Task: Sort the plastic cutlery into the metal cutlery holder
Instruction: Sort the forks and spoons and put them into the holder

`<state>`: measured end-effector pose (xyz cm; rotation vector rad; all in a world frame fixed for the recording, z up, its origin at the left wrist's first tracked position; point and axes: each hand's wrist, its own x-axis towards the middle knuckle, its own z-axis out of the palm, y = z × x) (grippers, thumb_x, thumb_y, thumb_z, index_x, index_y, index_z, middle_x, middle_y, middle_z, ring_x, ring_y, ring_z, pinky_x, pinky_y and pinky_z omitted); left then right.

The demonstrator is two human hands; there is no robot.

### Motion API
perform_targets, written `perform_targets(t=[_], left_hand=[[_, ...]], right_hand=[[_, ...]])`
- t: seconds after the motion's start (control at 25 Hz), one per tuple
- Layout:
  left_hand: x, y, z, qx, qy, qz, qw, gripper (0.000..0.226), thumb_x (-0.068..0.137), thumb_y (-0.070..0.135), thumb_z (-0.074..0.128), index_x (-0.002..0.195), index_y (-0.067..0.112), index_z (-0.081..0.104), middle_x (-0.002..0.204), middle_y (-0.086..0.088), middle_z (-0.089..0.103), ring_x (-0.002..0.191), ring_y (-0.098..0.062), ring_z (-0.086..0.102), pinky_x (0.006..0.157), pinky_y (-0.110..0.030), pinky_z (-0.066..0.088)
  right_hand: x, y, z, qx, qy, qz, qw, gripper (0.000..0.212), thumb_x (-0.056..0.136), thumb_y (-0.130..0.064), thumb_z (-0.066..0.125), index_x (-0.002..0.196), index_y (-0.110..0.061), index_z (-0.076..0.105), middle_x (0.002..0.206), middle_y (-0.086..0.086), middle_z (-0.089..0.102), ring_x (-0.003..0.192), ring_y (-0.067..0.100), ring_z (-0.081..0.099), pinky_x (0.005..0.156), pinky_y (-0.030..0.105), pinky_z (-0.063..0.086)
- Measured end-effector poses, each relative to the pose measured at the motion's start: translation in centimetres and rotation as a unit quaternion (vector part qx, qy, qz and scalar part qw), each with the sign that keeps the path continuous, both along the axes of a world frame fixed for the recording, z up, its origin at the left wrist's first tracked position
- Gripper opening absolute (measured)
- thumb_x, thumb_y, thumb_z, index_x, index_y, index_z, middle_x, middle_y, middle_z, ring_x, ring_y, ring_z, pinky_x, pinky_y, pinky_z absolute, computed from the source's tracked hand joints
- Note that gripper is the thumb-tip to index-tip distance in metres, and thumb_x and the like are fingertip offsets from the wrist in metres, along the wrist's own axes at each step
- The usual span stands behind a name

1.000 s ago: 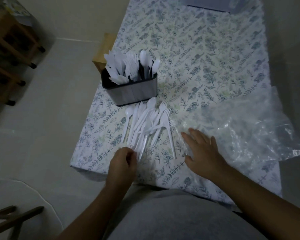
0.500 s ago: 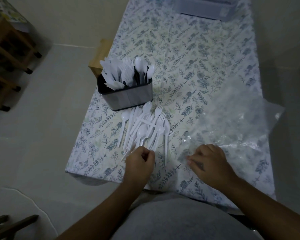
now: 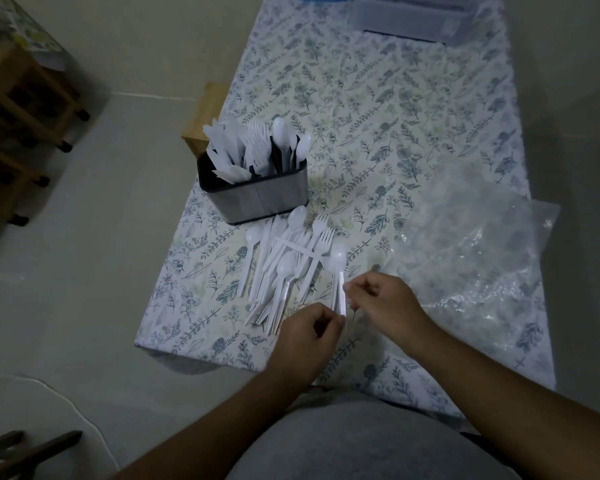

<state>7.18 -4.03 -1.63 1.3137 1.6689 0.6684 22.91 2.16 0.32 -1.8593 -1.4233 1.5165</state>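
At the far left a wooden shelf [image 3: 18,109] stands on the floor beside the table [image 3: 430,109], which is covered in a leaf-print cloth. Near the table's left edge stands the metal holder [image 3: 257,197], upright, already holding white knives on its left side, forks in the middle and spoons on its right. A small wooden box [image 3: 205,116] sits just behind it at the table's edge.

In front of the holder, a loose pile of plastic cutlery [image 3: 281,268] lies on the cloth, handles pointing toward me: spoons, forks and knives mixed and overlapping, one piece lying crosswise on top.

My left hand [image 3: 305,341] is at the near end of the pile, fingers [image 3: 336,320] curled closed around the bottom end of a spoon handle. The spoon [image 3: 338,261] points away from me, its bowl just right of the pile; in this dim light I think a second piece may be held with it, but I cannot be sure. My right hand [image 3: 385,306] is just beside it, fingers pinched on the same handle a little higher up.

To the right a crumpled clear plastic bag [image 3: 475,244] lies on the cloth, hanging over the right edge. At the far end sits a clear plastic container [image 3: 420,15].
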Motion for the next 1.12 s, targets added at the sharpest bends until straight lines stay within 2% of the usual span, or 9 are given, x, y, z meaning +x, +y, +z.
perform_targets(t=[0.08, 0.2, 0.32, 0.4, 0.56, 0.68, 0.88, 1.0, 1.12], left_hand=[[-0.3, 0.7, 0.0, 0.027, 0.033, -0.041, 0.998, 0.016, 0.094, 0.026, 0.066, 0.079, 0.022, 0.069, 0.065, 0.012, 0.062, 0.060, -0.003, 0.058, 0.057, -0.011, 0.042], [-0.6, 2.6, 0.4, 0.048, 0.070, -0.047, 0.995, 0.015, 0.094, 0.024, 0.066, 0.081, 0.019, 0.069, 0.066, 0.014, 0.061, 0.062, 0.002, 0.058, 0.056, -0.006, 0.039], [-0.5, 4.1, 0.0, 0.025, 0.111, -0.044, 0.993, 0.019, 0.095, 0.034, 0.064, 0.082, 0.021, 0.067, 0.069, 0.012, 0.061, 0.063, 0.001, 0.057, 0.057, -0.010, 0.038], [-0.2, 4.2, -0.6, -0.022, 0.158, -0.069, 0.985, 0.029, 0.092, 0.045, 0.065, 0.089, 0.016, 0.065, 0.078, 0.006, 0.063, 0.069, -0.005, 0.059, 0.059, -0.021, 0.043], [0.3, 3.7, -1.2, -0.085, 0.254, -0.137, 0.954, 0.034, 0.089, 0.041, 0.061, 0.070, 0.015, 0.054, 0.066, 0.000, 0.055, 0.061, -0.017, 0.055, 0.055, -0.026, 0.043], [-0.2, 3.6, -1.1, -0.105, 0.212, -0.119, 0.964, 0.034, 0.085, 0.027, 0.064, 0.056, 0.013, 0.053, 0.054, -0.001, 0.051, 0.048, -0.013, 0.047, 0.047, -0.023, 0.040], [-0.9, 2.0, -0.1, -0.036, 0.125, -0.181, 0.975, 0.024, 0.088, 0.028, 0.060, 0.074, 0.012, 0.071, 0.068, -0.003, 0.068, 0.062, -0.017, 0.062, 0.058, -0.027, 0.046], [-2.5, 2.1, 0.0, 0.030, 0.143, -0.083, 0.986, 0.017, 0.093, 0.029, 0.059, 0.087, 0.018, 0.070, 0.081, 0.005, 0.063, 0.073, -0.009, 0.057, 0.064, -0.020, 0.042], [-6.1, 3.7, -0.6, 0.056, 0.185, 0.105, 0.975, 0.016, 0.097, 0.020, 0.059, 0.112, 0.019, 0.064, 0.106, 0.003, 0.058, 0.094, -0.010, 0.055, 0.077, -0.014, 0.043]], right_hand=[[-0.4, 1.2, 0.4, -0.037, 0.019, -0.059, 0.997, 0.011, 0.092, -0.025, 0.066, 0.087, -0.020, 0.074, 0.082, 0.002, 0.076, 0.069, 0.014, 0.065, 0.060, 0.024, 0.051], [0.0, 2.0, 0.5, -0.061, 0.018, -0.087, 0.994, 0.012, 0.093, -0.026, 0.062, 0.092, -0.018, 0.071, 0.087, 0.004, 0.075, 0.065, 0.011, 0.059, 0.048, 0.018, 0.040], [0.8, 1.8, -0.2, -0.058, 0.026, -0.115, 0.991, 0.018, 0.094, -0.036, 0.061, 0.106, -0.025, 0.066, 0.096, 0.005, 0.069, 0.069, 0.015, 0.057, 0.054, 0.026, 0.040], [1.3, 1.6, -0.9, -0.043, 0.012, -0.152, 0.987, 0.020, 0.094, -0.034, 0.061, 0.113, -0.027, 0.062, 0.099, 0.005, 0.064, 0.068, 0.017, 0.054, 0.058, 0.030, 0.041], [1.0, 1.1, -1.1, -0.044, -0.004, -0.097, 0.994, 0.013, 0.095, -0.025, 0.058, 0.106, -0.026, 0.066, 0.097, 0.005, 0.066, 0.068, 0.018, 0.056, 0.059, 0.030, 0.041], [0.1, 1.0, -1.0, -0.069, 0.021, -0.079, 0.994, 0.015, 0.096, -0.020, 0.057, 0.106, -0.024, 0.067, 0.093, 0.007, 0.068, 0.066, 0.019, 0.057, 0.053, 0.031, 0.044], [-1.2, 0.7, -1.7, -0.122, 0.093, -0.073, 0.985, 0.014, 0.096, -0.027, 0.064, 0.108, -0.022, 0.068, 0.093, 0.006, 0.077, 0.081, 0.023, 0.073, 0.065, 0.036, 0.060], [-1.4, 0.4, -2.1, -0.107, 0.103, -0.090, 0.985, 0.014, 0.097, -0.032, 0.063, 0.103, -0.022, 0.071, 0.082, 0.007, 0.071, 0.077, 0.027, 0.071, 0.072, 0.045, 0.061], [-1.6, 0.6, -1.6, -0.113, 0.111, -0.098, 0.982, 0.015, 0.100, -0.029, 0.059, 0.109, -0.021, 0.069, 0.080, 0.010, 0.059, 0.061, 0.020, 0.053, 0.055, 0.034, 0.050]])
